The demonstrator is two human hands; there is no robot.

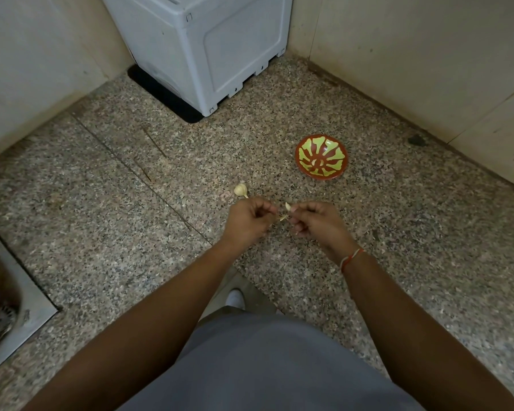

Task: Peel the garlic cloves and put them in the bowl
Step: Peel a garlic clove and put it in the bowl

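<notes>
Nearest the camera was the person's grey clothing (261,366), with both bare forearms reaching away from it over the speckled stone counter (101,232). Taking the bowl (321,158) as the landmark, the rest ran left to right as follows.

Far to the left of the bowl and nearer the camera, a steel sink (3,295) with a round drain was set into the counter. Left of the bowl and farther back, a grey plastic box (199,48) stood in the corner between the pale walls. Left of the bowl and a little nearer the camera, a garlic bulb (240,190) lay on the counter, just beyond the left hand (247,222). That hand's fingers were curled together, pinching a thin strip of papery skin (282,218) that ran across to the right hand (318,225).

The right hand, nearer the camera than the bowl and well apart from it, had its fingers clamped on a pale garlic clove (288,206), whose tip showed above the thumb. A red and white thread band (350,258) circled that wrist.

The bowl itself, red with a yellow-green pattern, sat upright on the counter; whether it held any clove could not be told. To its right, a small dark mark (416,140) lay near the wall.
</notes>
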